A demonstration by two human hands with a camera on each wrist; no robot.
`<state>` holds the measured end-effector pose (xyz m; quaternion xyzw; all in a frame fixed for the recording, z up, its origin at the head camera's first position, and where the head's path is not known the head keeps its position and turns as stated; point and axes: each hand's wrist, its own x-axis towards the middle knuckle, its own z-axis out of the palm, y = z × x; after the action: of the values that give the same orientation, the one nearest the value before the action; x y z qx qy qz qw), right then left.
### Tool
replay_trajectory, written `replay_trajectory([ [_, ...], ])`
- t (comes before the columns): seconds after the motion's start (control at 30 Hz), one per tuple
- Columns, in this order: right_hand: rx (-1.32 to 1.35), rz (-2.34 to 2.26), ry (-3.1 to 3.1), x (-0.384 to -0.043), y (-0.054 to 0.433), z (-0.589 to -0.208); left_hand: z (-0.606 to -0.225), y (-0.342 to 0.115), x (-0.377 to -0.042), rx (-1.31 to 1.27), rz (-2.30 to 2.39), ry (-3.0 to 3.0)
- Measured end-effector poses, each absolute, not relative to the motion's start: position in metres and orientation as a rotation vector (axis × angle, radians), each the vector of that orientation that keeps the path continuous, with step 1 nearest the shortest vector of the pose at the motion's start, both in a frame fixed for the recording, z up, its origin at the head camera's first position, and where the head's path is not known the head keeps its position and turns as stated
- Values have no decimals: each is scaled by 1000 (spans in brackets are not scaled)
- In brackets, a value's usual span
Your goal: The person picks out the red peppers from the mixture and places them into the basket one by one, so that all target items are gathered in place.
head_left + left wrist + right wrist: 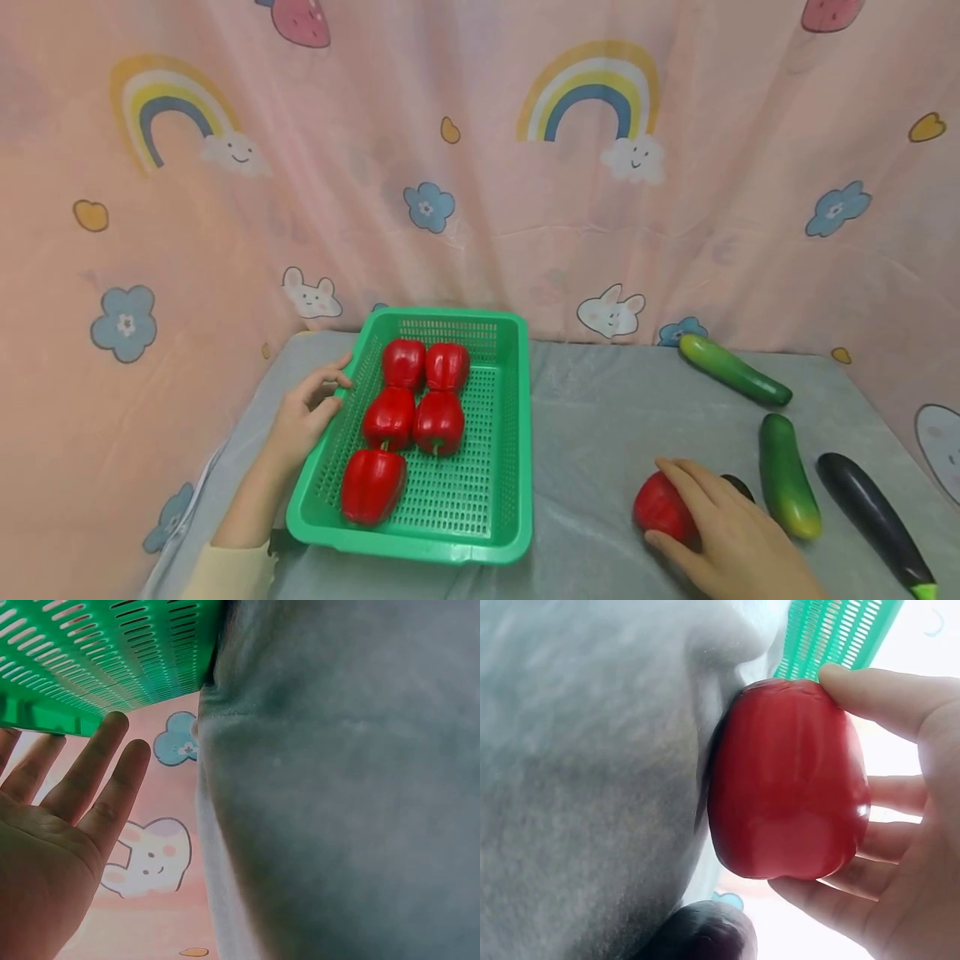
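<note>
My right hand [738, 533] holds a red bell pepper [787, 787] low at the grey cloth, thumb on one side and fingers on the other. Part of that pepper is hidden under the hand in the head view. On the left, my left hand [303, 417] is at the side rim of a green plastic basket [522, 433]. Its fingers [94, 769] extend to the rim, fairly straight, in the left wrist view. Inside the basket lie several red bell peppers [372, 487], grouped along its left half.
To the right lie a light-green zucchini [735, 369], a darker green zucchini [787, 475] and a long eggplant [873, 517]. Another dark, rounded vegetable [705, 934] sits close beside the held pepper. A patterned pink curtain [480, 167] hangs behind the cloth-covered table [600, 408].
</note>
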<state>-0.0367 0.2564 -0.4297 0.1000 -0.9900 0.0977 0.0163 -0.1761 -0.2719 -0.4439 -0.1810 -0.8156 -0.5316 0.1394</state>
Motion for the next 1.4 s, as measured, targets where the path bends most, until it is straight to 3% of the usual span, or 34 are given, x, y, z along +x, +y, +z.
replay_trajectory([
  [1.4, 681, 341, -2778, -57, 210, -391, -445, -272, -177, -540, -1524, -2355],
])
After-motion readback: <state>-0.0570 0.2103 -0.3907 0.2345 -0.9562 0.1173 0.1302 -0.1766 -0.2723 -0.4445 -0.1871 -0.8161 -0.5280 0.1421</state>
